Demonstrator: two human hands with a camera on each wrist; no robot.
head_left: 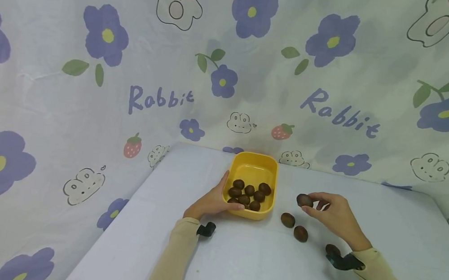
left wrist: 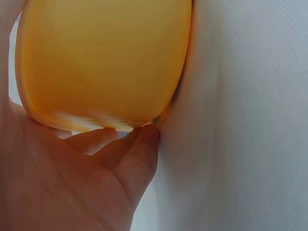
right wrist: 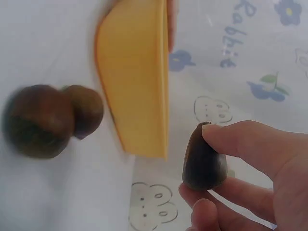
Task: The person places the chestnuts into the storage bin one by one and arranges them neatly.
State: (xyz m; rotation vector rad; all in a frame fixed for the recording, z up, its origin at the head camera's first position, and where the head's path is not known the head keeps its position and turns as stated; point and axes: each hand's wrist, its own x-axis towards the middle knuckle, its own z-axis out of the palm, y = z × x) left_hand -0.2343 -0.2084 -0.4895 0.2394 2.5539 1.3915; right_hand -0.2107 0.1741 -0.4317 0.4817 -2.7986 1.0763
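Observation:
A yellow plastic bin (head_left: 255, 172) with rounded corners holds several small dark brown oval fruits (head_left: 249, 190), gathered toward its near end. My left hand (head_left: 215, 199) grips the bin at its near left corner, the thumb over the near rim. The left wrist view shows the fingers against the bin's yellow wall (left wrist: 106, 57). To the right of the bin, my right hand (head_left: 333, 212) pinches one dark brown fruit (right wrist: 205, 161) between thumb and fingertips, raised off the table. Whether the fruits are passion fruits or another kind is unclear.
Two loose brown fruits (head_left: 287, 220) lie close together on the white table (head_left: 236, 267), right of the bin. Another fruit (head_left: 332, 249) is partly hidden behind the right wrist's black camera mount (head_left: 346, 261). A printed cloth (head_left: 263, 71) with flowers and rabbits hangs behind the table.

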